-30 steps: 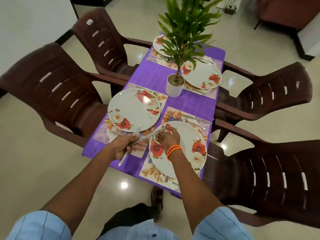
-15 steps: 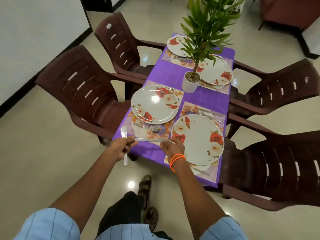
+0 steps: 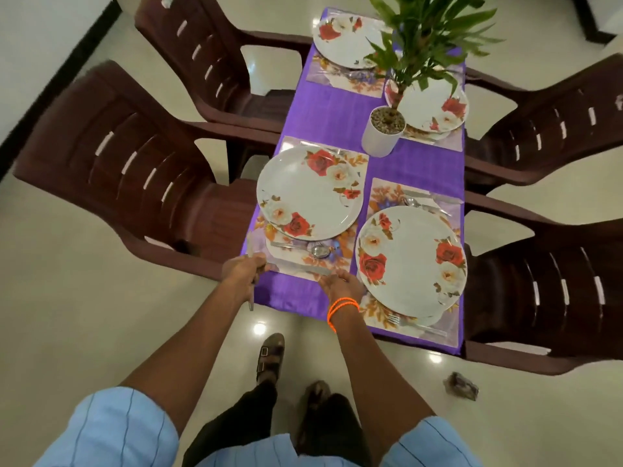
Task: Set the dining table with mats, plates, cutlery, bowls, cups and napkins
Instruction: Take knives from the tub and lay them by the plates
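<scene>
Item: table knife (image 3: pixel 296 268), one of the cutlery pieces for the near-left setting. Lies flat along the near edge of the floral mat (image 3: pixel 350 170), long axis running left to right across the tabletop (image 3: pixel 337 112), parallel to its near end. Right hand (image 3: pixel 342 284) is at the knife's right end, fingertips on or pinching it; which of the two cannot be told, as the contact is small and blurred.

Item: second utensil (image 3: pixel 250 271), probably another knife. Left hand (image 3: pixel 243 269) has its grip clamped round the middle, long axis near to far, one end past the tabletop's corner, the other hanging toward the floor.

Relation: the flat knife lies directly ahead of the right hand, which is the nearer; the left hand is just beside its other end but occupied.

Adjacent: spoon (image 3: pixel 318 251) and a further piece between the knife and the near-left plate (image 3: pixel 308 192).

Judgement: right hand best placed to align the knife.
</scene>
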